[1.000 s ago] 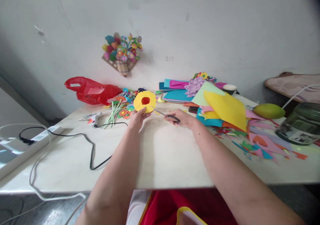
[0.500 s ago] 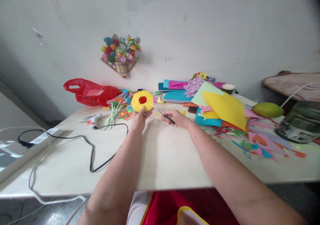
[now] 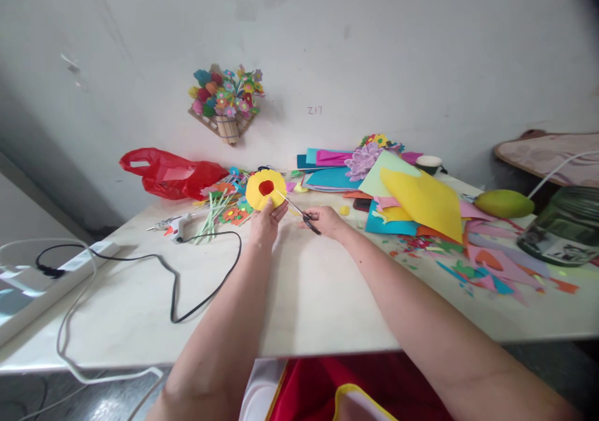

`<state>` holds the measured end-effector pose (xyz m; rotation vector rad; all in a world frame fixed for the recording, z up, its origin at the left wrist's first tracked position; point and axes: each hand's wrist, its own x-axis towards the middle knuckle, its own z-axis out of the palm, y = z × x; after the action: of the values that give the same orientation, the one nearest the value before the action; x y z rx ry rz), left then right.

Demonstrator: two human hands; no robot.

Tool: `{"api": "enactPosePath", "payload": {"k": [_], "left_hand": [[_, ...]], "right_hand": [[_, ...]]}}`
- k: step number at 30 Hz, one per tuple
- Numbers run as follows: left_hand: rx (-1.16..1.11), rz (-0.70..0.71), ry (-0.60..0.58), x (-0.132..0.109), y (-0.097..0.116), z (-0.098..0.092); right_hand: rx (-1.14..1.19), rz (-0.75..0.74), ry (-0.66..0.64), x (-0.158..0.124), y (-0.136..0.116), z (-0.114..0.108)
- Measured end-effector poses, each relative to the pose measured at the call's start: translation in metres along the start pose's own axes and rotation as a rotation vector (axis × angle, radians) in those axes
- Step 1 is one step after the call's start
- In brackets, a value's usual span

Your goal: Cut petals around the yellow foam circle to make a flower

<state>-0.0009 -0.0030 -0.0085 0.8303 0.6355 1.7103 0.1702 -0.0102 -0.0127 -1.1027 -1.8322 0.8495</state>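
Observation:
A yellow paper flower [image 3: 255, 191] with a red centre is held up over the middle of the table. My left hand [image 3: 268, 220] is closed on its lower edge, thumb in front and fingers behind. In my right hand [image 3: 322, 220] is a pair of scissors [image 3: 309, 222] with dark handles. Their blades point up and left, and the tips meet the flower's right side in this view. Whether the blades are cutting I cannot tell.
A glue gun [image 3: 178, 226] with its black cord lies at left, by pale green strips [image 3: 210, 216] and a red plastic bag [image 3: 171, 174]. Coloured sheets [image 3: 421, 196], scraps [image 3: 496, 268], a mango [image 3: 503, 203] and a glass jar [image 3: 564, 227] occupy the right. A power strip [image 3: 84, 260] sits at far left.
The scissors and my right hand have shifted slightly left, and the handles have turned. The flower's top edge now looks more smoothly rounded. My left hand still grips the flower.

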Motion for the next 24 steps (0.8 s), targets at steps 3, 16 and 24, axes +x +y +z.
{"api": "enactPosePath", "payload": {"k": [3,16,24], "left_hand": [[0.010,-0.001,0.007,0.0003,-0.0003,0.0002],[-0.004,-0.001,0.004,-0.0013,-0.0009,0.0032],[-0.027,-0.012,0.021,-0.0014,-0.0009,0.0035]], "right_hand": [[-0.036,-0.012,0.017,0.0004,-0.0004,0.0012],[-0.066,-0.021,0.024,0.0020,0.0015,0.0055],[-0.061,-0.021,0.031,0.0035,-0.0016,0.0065]]}}
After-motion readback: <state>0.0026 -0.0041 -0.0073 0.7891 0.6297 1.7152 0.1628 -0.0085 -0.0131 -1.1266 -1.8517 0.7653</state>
